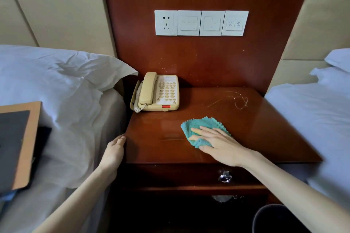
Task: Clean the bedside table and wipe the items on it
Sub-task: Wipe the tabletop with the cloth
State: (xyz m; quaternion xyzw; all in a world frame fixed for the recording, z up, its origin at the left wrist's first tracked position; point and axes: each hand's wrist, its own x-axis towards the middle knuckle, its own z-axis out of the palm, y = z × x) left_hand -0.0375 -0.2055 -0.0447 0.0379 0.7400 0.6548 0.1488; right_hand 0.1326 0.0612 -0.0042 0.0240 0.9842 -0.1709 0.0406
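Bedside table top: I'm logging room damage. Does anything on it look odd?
Yes. A thin pale looping line crosses the bedside table top at right rear; scratch or stray strand, I cannot tell. Pale specks dot the back panel above.

One bedside table point(265, 138) stands here. On it I count one telephone point(159, 91), one teal cloth point(197, 125) and one thin looped strand point(241, 108). Above the table run four white wall plates point(189, 23). Its front carries one ring pull point(224, 176). Two beds flank it, left bed point(85, 138) and right bed point(312, 119). Two hands reach it, left hand point(113, 151) and right hand point(217, 143). One dark bin point(274, 217) sits below it.
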